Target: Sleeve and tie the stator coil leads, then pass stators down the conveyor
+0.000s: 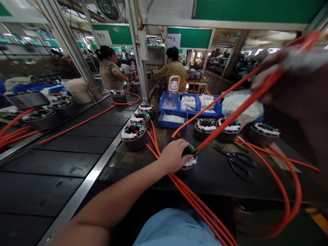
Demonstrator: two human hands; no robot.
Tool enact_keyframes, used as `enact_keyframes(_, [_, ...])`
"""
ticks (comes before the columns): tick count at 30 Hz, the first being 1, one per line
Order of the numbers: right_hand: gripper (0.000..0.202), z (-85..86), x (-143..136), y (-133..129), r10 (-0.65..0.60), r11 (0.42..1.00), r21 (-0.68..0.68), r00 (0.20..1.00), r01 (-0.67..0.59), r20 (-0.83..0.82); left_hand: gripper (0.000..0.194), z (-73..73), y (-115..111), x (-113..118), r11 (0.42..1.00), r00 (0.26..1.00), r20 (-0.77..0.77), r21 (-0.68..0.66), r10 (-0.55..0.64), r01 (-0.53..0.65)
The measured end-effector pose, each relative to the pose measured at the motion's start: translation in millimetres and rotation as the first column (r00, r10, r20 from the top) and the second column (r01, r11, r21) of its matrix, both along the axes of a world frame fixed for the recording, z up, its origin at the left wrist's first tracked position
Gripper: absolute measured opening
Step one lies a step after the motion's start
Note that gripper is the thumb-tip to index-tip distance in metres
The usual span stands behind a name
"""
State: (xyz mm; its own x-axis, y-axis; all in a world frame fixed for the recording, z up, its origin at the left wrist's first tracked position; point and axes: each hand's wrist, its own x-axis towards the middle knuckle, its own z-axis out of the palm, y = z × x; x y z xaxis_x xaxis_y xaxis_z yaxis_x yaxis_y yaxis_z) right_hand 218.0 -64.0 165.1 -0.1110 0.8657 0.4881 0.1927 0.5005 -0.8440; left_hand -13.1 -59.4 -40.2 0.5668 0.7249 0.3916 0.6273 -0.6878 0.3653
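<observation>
- The left hand (174,156) lies over the stator (189,164) on the near bench (205,182), hiding most of it; whether those fingers pinch anything, I can't tell from here
- The right hand (268,73), smeared by blur, grips the orange cable (230,119) rising from that stator
- Beside it, a pale patch (311,59) I can't make out
- More orange cables (202,206) run off below, cut from sight

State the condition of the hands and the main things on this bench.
Left hand: fingers curled over the stator
Right hand: raised, closed around orange cable
Orange cable: nearly straight between stator and right hand
Stator: on the bench, partly covered
Pliers: lying flat, handles spread
Blue tray: open, holding white sticks
Clear bottle: upright, handle up
</observation>
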Motion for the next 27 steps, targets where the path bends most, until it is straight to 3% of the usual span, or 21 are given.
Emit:
enact_keyframes(4, [0.028, -11.5, -21, -1, 0.097, 0.995, -0.014, 0.994, -0.096, 0.043, 0.040, -27.0, -27, -4, 0.986, 0.996, -0.067, 0.163, 0.055, -0.044])
enact_keyframes(7, [0.028, -11.0, -46, 14, 0.140, 0.990, -0.012, 0.990, -0.139, 0.022, 0.041, -33.1, -31, 4, 0.980, 0.988, 0.019, 0.129, 0.153, -0.154])
enact_keyframes(10, [0.032, -3.5, -79, 34, 0.196, 0.981, -0.017, 0.980, -0.195, 0.031, 0.046, -36.5, -24, 9, 0.982, 0.958, 0.226, 0.026, 0.177, -0.187])
enact_keyframes(14, [0.040, 2.2, -126, 61, 0.213, 0.977, -0.024, 0.968, -0.212, 0.133, 0.061, -42.4, -15, 4, 0.983, 0.801, 0.573, -0.154, 0.175, -0.105])
enact_keyframes(17, [0.036, -5.5, -160, 81, 0.148, 0.988, -0.066, 0.960, -0.137, 0.236, 0.075, -39.0, -16, 2, 0.968, 0.699, 0.674, -0.226, 0.237, -0.110])
enact_keyframes(19, [0.027, -17.7, -175, 90, 0.123, 0.986, -0.143, 0.943, -0.082, 0.309, 0.080, -30.1, -20, 0, 0.939, 0.559, 0.775, -0.343, 0.295, -0.019])
enact_keyframes(21, [0.019, -35.0, -176, 90, 0.203, 0.958, -0.269, 0.899, -0.100, 0.388, 0.080, -17.4, -25, -4, 0.874, 0.316, 0.874, -0.441, 0.369, 0.202])
enact_keyframes(23, [0.018, -57.3, -162, 79, 0.411, 0.873, -0.424, 0.829, -0.239, 0.379, 0.078, -4.7, -27, -15, 0.794, 0.059, 0.883, -0.446, 0.466, 0.413])
enact_keyframes(24, [0.024, -71.0, -151, 68, 0.545, 0.793, -0.491, 0.781, -0.361, 0.305, 0.077, 0.1, -27, -23, 0.767, -0.029, 0.860, -0.439, 0.510, 0.469])
enact_keyframes(25, [0.032, -86.8, -138, 54, 0.577, 0.767, -0.462, 0.793, -0.445, 0.196, 0.075, 3.4, -27, -32, 0.745, -0.095, 0.828, -0.439, 0.552, 0.502])
enact_keyframes(26, [0.037, -105.0, -124, 38, 0.469, 0.847, -0.339, 0.876, -0.410, 0.111, 0.074, 4.9, -25, -42, 0.731, -0.144, 0.797, -0.444, 0.586, 0.519])
enact_keyframes(27, [0.039, -125.6, -111, 20, 0.320, 0.924, -0.239, 0.945, -0.298, 0.061, 0.073, 4.6, -22, -52, 0.725, -0.178, 0.774, -0.449, 0.607, 0.522])
